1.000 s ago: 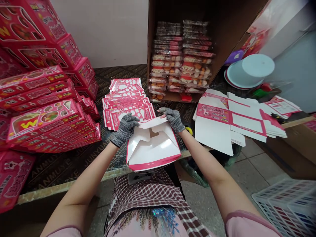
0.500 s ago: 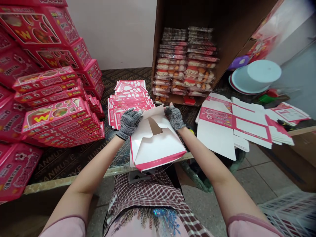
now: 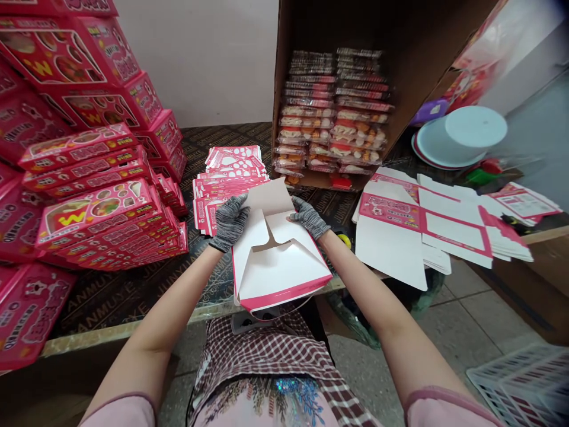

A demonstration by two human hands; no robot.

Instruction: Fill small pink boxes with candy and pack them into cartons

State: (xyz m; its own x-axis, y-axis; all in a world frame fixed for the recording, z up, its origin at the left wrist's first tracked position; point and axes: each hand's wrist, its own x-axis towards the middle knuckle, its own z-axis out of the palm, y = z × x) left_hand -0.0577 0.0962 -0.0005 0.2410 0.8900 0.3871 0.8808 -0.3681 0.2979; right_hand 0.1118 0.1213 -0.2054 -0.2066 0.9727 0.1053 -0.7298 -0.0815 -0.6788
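- Since the earlier frame, the side flaps of the white-lined pink card box (image 3: 280, 270) have drawn together, narrowing the gap, and its far white flap (image 3: 271, 197) sits straighter.
- Glossy pink printed card boxes (image 3: 98, 207), stacked at left, look closed and done.
- Flat pink-and-white card blanks (image 3: 391, 228), overlapping at right, appear still unfolded.
- The box in hand is at the table's near edge before the person, seemingly partly closed: near and side flaps lean inward; the far flap is up.
- Left hand (image 3: 230, 224), grey-gloved, bare fingertips: curled, gripping the far left side.
- Right hand (image 3: 310, 218), gloved alike: gripping the far right side, thumb over its flap.
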